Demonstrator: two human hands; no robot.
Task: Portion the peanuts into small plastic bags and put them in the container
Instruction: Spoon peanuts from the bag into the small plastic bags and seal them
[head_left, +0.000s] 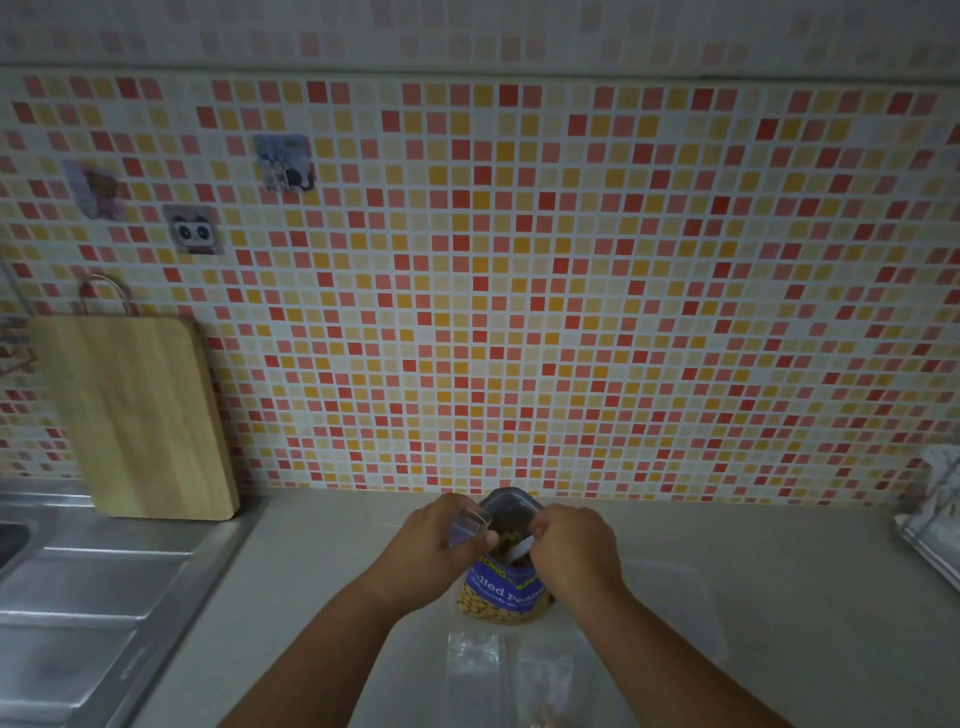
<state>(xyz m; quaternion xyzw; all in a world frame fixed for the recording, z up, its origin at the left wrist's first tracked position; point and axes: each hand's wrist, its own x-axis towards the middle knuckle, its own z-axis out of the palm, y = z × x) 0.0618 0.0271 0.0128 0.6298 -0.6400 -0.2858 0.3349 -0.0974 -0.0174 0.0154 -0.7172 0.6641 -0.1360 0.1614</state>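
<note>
A blue bag of salted peanuts (506, 590) stands open on the counter at the bottom centre, with nuts showing through its lower window. My left hand (441, 551) holds a small clear plastic bag (467, 525) at the left of the peanut bag's mouth. My right hand (566, 545) pinches a white utensil (519, 549) that dips into the mouth; its end is hidden. Two small plastic bags (474, 670) lie flat on the counter in front of the peanut bag. A translucent container (675, 608) sits just right of my right hand.
A wooden cutting board (135, 415) leans against the tiled wall at the left. A steel sink drainboard (78, 597) fills the lower left. A folded cloth (935, 499) lies at the right edge of the counter (311, 571).
</note>
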